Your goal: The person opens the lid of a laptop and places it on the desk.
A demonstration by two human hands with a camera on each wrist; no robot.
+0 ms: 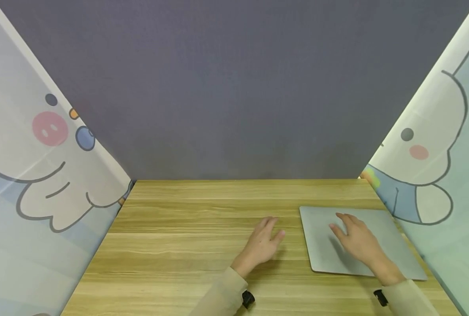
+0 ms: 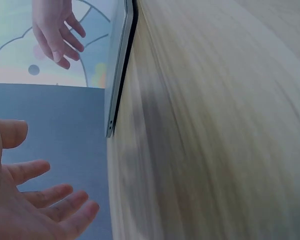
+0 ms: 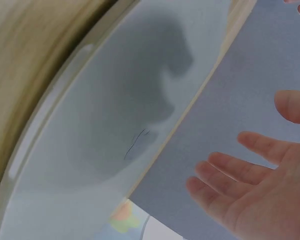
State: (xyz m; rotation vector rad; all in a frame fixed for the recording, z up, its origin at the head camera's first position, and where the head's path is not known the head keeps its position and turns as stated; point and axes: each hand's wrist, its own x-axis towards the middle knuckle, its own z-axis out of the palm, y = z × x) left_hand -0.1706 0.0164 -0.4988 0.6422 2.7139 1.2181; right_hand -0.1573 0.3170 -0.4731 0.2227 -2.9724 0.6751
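A closed silver laptop lies flat on the right part of the wooden table. Its thin side edge shows in the left wrist view. My right hand hovers over the lid, fingers loosely spread and holding nothing; its shadow falls on the lid in the right wrist view, apart from the fingers. To the left of the laptop, my left hand is held above the bare wood, fingers relaxed and slightly bent. Nothing is in the left palm.
The wooden table has light grain. A dark grey panel rises at its back edge. Cartoon-printed curtains stand along the left side and the right side, the right one close to the laptop.
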